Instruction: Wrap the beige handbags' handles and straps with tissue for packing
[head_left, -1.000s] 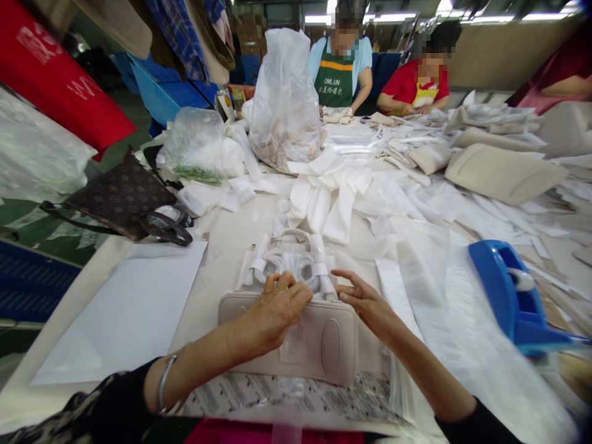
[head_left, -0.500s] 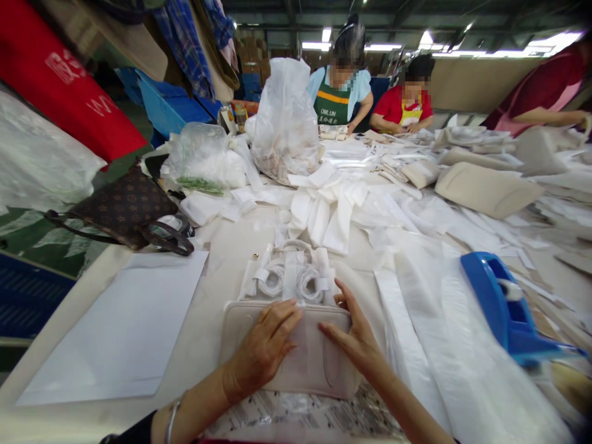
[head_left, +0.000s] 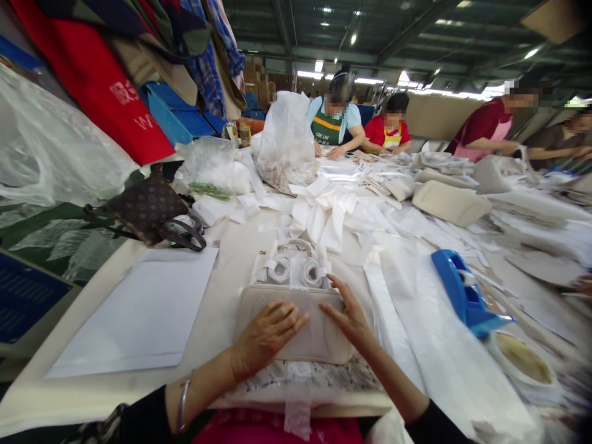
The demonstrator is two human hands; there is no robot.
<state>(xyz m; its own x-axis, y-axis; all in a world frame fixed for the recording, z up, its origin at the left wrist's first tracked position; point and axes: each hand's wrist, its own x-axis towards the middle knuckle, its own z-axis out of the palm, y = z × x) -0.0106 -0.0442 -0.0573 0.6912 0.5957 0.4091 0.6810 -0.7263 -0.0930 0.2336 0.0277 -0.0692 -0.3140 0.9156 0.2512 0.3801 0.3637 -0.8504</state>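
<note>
Beige handbag (head_left: 296, 296) lies flat on the desk (head_left: 231, 290), left hand (head_left: 271, 336) and right hand (head_left: 351, 324) spread on it, no pinch. Risk: pressing too hard skids it off the printed plastic sheet (head_left: 305, 382) into the white-wrapped coils (head_left: 296, 271). Hold matches earlier; head view sits higher.

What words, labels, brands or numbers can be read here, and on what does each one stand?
"W": white lettering on the red cloth; this letter is unsure, the rest is too blurred to read.
Lettering on the green apron: too small to read.
Print on the sheet below the beige handbag: the sheet is too small to read.
Brown patterned bag: its pattern is too small to read.
</note>
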